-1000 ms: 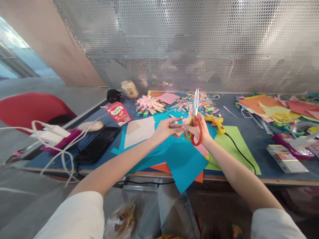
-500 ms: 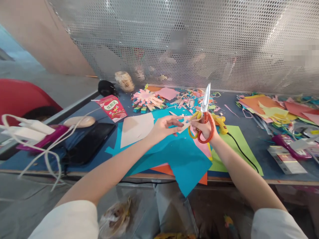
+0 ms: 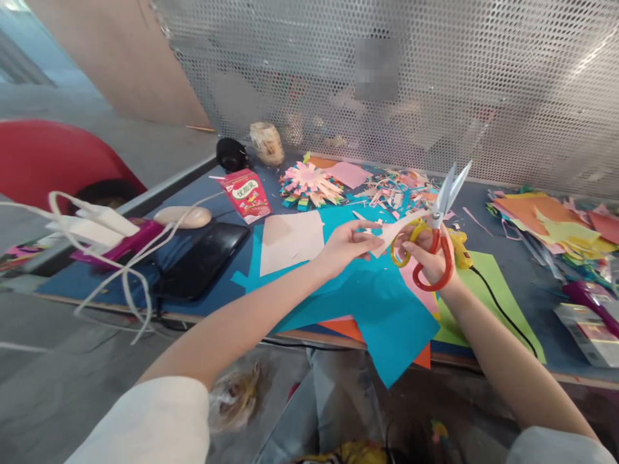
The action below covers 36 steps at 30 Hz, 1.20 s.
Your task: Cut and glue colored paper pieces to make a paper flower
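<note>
My left hand (image 3: 349, 246) pinches a small pale pink piece of paper (image 3: 397, 228) by its lower left end, above blue paper. The piece stretches toward my right hand (image 3: 428, 254); whether that hand touches it I cannot tell. Scissors (image 3: 437, 219) with one red and one yellow handle loop are gripped in my right hand, their blades parted and pointing up and away. Beneath both hands lies a large blue sheet (image 3: 338, 290), with a pale pink sheet (image 3: 290, 240) on its left part. A paper flower of fringed strips (image 3: 309, 183) sits behind my left hand.
A yellow glue gun (image 3: 461, 250) with a black cord rests by a green sheet (image 3: 493, 296). Paper scraps (image 3: 394, 190) lie at the back, more coloured paper (image 3: 546, 219) at right. On the left are a phone (image 3: 203, 261), red drink carton (image 3: 247, 196), mouse (image 3: 184, 217) and white cables.
The scissor blades have parted and tilt more to the right. More of the pale pink piece shows between my hands. The whole view has shifted, so the table's things appear further right.
</note>
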### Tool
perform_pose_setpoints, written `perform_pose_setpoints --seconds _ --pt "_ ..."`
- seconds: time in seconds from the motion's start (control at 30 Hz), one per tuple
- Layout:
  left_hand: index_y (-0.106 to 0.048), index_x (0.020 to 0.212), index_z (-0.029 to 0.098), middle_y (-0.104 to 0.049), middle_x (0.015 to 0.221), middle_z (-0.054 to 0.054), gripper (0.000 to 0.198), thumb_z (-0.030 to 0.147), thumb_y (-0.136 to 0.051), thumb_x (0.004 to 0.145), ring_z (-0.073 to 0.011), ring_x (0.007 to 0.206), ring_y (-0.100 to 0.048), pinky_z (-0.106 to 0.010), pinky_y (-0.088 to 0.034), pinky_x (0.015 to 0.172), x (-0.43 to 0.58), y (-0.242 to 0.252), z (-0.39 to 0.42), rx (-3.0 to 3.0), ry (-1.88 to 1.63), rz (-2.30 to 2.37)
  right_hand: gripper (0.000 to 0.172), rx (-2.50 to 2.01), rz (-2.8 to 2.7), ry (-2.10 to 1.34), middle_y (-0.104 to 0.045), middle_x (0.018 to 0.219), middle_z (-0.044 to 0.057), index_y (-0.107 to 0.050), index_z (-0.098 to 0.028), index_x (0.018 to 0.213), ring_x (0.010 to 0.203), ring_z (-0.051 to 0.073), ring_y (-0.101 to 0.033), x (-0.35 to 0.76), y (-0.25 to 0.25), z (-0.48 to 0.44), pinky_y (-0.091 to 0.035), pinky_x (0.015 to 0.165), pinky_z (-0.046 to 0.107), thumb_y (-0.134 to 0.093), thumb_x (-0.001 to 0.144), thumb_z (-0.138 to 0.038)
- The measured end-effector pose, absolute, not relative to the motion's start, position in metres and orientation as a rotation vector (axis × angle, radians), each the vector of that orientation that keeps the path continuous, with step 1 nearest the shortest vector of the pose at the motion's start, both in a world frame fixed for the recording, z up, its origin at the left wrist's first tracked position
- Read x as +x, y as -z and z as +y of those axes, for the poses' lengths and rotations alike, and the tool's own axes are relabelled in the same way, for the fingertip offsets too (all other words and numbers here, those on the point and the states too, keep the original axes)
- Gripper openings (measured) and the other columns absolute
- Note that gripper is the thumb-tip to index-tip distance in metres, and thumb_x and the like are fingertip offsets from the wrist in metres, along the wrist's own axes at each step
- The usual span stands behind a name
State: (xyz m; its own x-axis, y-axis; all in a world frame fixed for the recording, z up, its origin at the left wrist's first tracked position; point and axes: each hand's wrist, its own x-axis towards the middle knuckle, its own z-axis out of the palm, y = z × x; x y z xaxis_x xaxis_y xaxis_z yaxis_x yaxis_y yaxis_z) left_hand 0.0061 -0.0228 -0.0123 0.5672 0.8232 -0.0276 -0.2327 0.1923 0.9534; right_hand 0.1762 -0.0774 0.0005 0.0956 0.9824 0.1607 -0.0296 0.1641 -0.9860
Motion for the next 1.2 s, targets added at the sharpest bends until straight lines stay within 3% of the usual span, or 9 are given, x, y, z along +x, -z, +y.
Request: perform_pose_setpoints --seconds 0.2,0.37,0.57,0.7,0.8,1.0,1.1,1.2 --pt "-0.060 0.091 0.014 -0.069 0.071 -0.002 0.027 0.026 -0.071 0.070 -0.0103 0.060 -0.062 -0.020 -0.043 0.049 0.008 0.012 -0.031 1.274 -1.034 0.700 0.050 -0.980 -1.220 -1.014 -0.062 0.062 -0.006 -0.040 -0.025 0.093 0.046 0.013 -0.056 0.163 0.010 -0.078 -0.045 0.041 0.026 -0.078 0.061 -0.032" --pt "-0.060 0.090 0.014 -0.072 0.077 -0.004 0.024 0.026 -0.071 0.071 -0.0121 0.067 -0.067 -0.024 -0.053 0.067 0.009 0.017 -0.034 1.310 -1.001 0.634 0.050 -1.025 -1.149 -0.996 -0.061 0.058 -0.008 -0.039 -0.026 0.090 0.045 0.013 -0.056 0.152 0.010 -0.083 -0.044 0.038 0.024 -0.079 0.061 -0.030" --pt "-0.059 0.100 0.014 -0.073 0.084 -0.006 0.025 0.028 -0.065 0.079 -0.0139 0.066 -0.068 -0.027 -0.055 0.063 0.009 0.020 -0.037 1.489 -1.000 0.594 0.053 -1.095 -1.104 -1.061 -0.058 0.053 -0.008 -0.045 -0.022 0.100 0.042 0.011 -0.053 0.153 0.010 -0.084 -0.042 0.039 0.024 -0.078 0.061 -0.037" --pt "-0.051 0.116 0.016 -0.069 0.109 -0.010 0.039 0.030 -0.064 0.082 -0.0123 0.072 -0.066 -0.027 -0.053 0.067 0.005 0.020 -0.035 1.943 -1.203 0.575 0.066 -1.094 -1.067 -1.079 -0.057 0.051 -0.009 -0.044 -0.019 0.113 0.040 0.010 -0.050 0.154 0.010 -0.084 -0.039 0.038 0.023 -0.078 0.060 -0.037" --pt "-0.054 0.113 0.018 -0.070 0.100 -0.006 0.036 0.028 -0.066 0.081 -0.0134 0.081 -0.063 -0.028 -0.049 0.074 0.000 0.019 -0.030 2.554 -1.531 0.449 0.068 -1.128 -1.011 -1.057 -0.057 0.051 -0.009 -0.045 -0.019 0.114 0.039 0.011 -0.049 0.154 0.008 -0.086 -0.040 0.039 0.024 -0.079 0.057 -0.034" --pt "-0.051 0.121 0.013 -0.063 0.068 0.003 0.038 0.007 -0.057 0.084 -0.0134 0.082 -0.060 -0.027 -0.039 0.069 -0.007 0.017 -0.023 3.081 -1.711 0.180 0.045 -1.172 -0.977 -1.111 -0.052 0.046 -0.008 -0.056 -0.020 0.095 0.039 0.010 -0.047 0.157 0.005 -0.086 -0.038 0.040 0.023 -0.077 0.057 -0.033" --pt "-0.055 0.116 0.012 -0.066 0.069 0.002 0.036 0.005 -0.059 0.081 -0.0149 0.080 -0.058 -0.029 -0.036 0.069 -0.008 0.011 -0.025 3.230 -1.756 0.065 0.026 -1.153 -0.967 -1.179 -0.051 0.043 -0.005 -0.057 -0.019 0.069 0.039 0.009 -0.046 0.160 0.011 -0.084 -0.035 0.039 0.022 -0.076 0.058 -0.034" --pt "-0.060 0.108 0.016 -0.070 0.080 0.001 0.026 0.011 -0.060 0.082 -0.0144 0.076 -0.056 -0.030 -0.035 0.070 -0.007 0.005 -0.028 3.333 -1.827 -0.026 0.028 -1.132 -0.982 -1.189 -0.050 0.042 -0.003 -0.052 -0.019 0.053 0.040 0.009 -0.045 0.162 0.019 -0.081 -0.034 0.039 0.023 -0.074 0.060 -0.035"
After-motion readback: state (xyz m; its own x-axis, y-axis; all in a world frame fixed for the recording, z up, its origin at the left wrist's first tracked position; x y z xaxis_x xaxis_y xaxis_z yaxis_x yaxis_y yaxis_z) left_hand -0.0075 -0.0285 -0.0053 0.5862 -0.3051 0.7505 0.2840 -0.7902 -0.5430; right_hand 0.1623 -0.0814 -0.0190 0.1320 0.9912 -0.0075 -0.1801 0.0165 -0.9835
